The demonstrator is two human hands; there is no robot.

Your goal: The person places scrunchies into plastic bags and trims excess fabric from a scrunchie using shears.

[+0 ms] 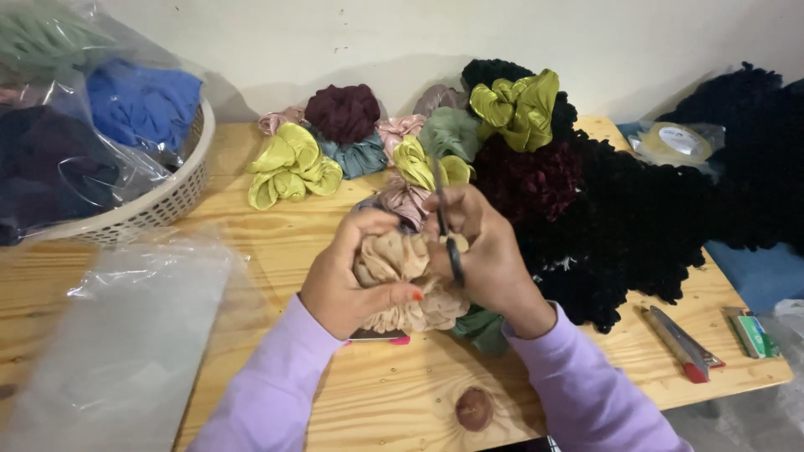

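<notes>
Head view: beige scrunchie point(408, 280) between both hands point(352, 272).

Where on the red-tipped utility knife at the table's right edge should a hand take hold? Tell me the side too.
Take the utility knife by its long grey body, mid-length, coming from above. It lies flat on the wooden table, slanted, red tip toward the near edge, with bare wood along both long sides for fingers to close across its narrow width.

A white basket point(172, 199) of bagged fabrics is sitting at upper left; yellow-green scrunchies point(291, 165) are lying centre top; a tape roll point(675, 142) is resting upper right.
</notes>
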